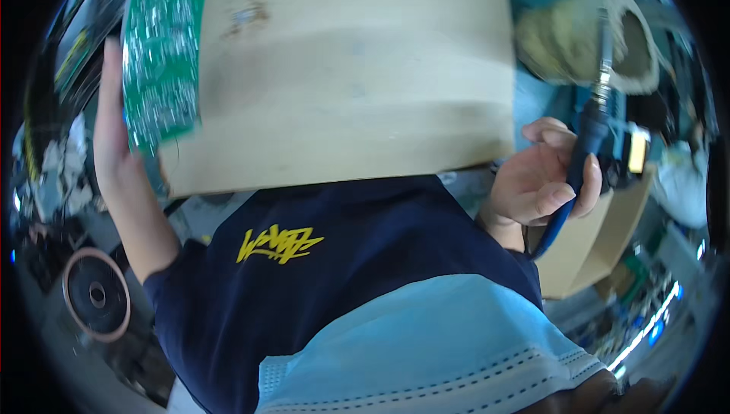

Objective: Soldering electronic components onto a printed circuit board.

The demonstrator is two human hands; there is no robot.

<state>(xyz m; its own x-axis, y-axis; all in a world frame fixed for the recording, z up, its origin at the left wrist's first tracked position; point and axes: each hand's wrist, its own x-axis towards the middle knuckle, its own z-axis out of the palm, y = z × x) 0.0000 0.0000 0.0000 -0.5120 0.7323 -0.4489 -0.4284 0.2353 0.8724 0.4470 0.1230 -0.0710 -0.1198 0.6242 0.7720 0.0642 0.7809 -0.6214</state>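
My left hand grips the left edge of a green circuit board, which is smeared by motion. The board stands tilted at the far left, over the left side of a pale work board, with many small shiny spots across its face. Part of my left fingers is hidden behind it. On the right, my right hand is closed around the dark blue handle of a soldering iron. Its metal tip points away from me, beside a beige rounded object, and its cord runs down past my wrist.
The pale work board lies in front of me, with a brown scorched patch at its far left. A blurred beige rounded object sits at the far right. Below the right hand is an open cardboard box; a round fan stands lower left.
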